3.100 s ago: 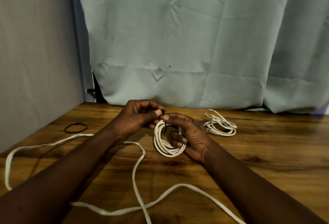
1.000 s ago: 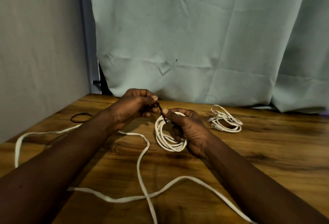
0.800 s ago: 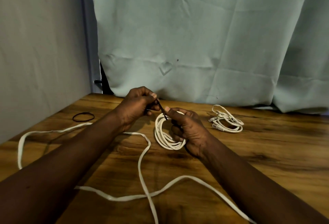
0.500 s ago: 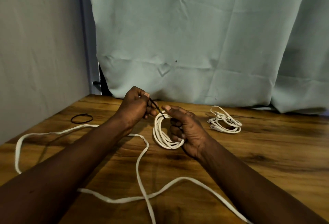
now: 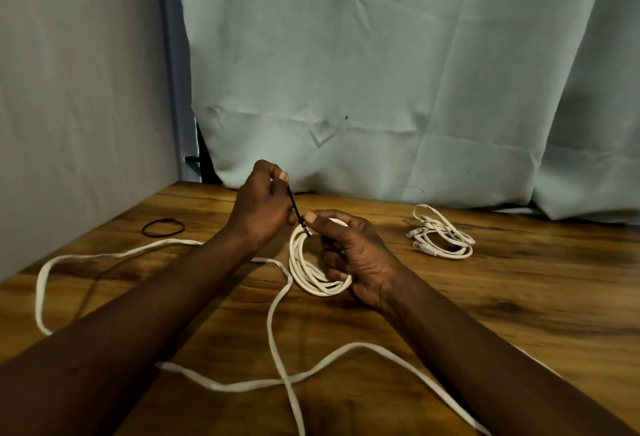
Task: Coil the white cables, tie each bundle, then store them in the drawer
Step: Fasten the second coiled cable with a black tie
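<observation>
Left hand (image 5: 259, 207): fingertips closed in a pinch on the upper end of the black tie (image 5: 296, 211), which is pulled taut up toward 11 o'clock. Right hand (image 5: 356, 255): fingers curled round the coil (image 5: 310, 278), thumb and forefinger pressed at the 12 o'clock point of the loop where the tie meets it. The coil is held just above the table (image 5: 519, 314), roughly at its centre.

The step is judged to be tying, not yet finished. For a good tie, the turns should be kept stacked flat under the right thumb while the tie is drawn snug. Tension is best applied along the tie's line, not sideways, or turns could be pulled out of the stack. Whether the tie is already wrapped fully round cannot be told.

A second bundle (image 5: 443, 238) is seen at 3 o'clock of the coil, well apart; a tie on it cannot be made out. A loose flat cable (image 5: 273, 317), uncoiled, is trailed from 9 o'clock round to 6 o'clock. A spare black band (image 5: 163, 227) is lying at 10 o'clock. No drawer is in view.
</observation>
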Motion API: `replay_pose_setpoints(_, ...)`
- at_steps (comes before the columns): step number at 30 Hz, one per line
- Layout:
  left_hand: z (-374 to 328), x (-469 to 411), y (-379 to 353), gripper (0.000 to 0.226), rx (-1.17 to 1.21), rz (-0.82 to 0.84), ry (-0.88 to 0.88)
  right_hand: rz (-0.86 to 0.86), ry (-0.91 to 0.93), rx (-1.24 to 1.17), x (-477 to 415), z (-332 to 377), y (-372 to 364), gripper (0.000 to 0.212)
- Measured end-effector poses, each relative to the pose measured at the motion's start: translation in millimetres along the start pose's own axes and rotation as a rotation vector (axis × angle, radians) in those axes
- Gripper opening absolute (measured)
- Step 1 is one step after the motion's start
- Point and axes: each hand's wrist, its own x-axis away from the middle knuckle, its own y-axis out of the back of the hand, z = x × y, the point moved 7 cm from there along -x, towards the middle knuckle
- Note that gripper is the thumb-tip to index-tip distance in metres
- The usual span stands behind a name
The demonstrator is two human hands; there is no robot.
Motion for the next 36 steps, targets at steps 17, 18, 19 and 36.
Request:
replay_pose_setpoints(17, 8.0, 4.1, -1.0, 0.013, 0.213, -0.174, 0.155, -0.102, -0.149, 0.126, 1.8, 0.1, -3.6, 0.011)
replay_pose_setpoints(18, 9.6, 5.2, -0.4, 0.015, 0.232, -0.194, 0.179, -0.11, -0.144, 0.129, 1.4, -0.9, -4.4, 0.011)
replay_pose_setpoints(19, 10.7, 6.7, -1.1, 0.017, 0.262, -0.199, 0.204, -0.12, -0.134, 0.128, 1.0, -1.4, -3.9, 0.01)
replay_pose_setpoints(36, -2.3, 21.3, -25.3, 0.002, 0.509, 0.384, 0.446, -0.247, 0.045, -0.107, -0.1, -0.4, 12.6, 0.006)
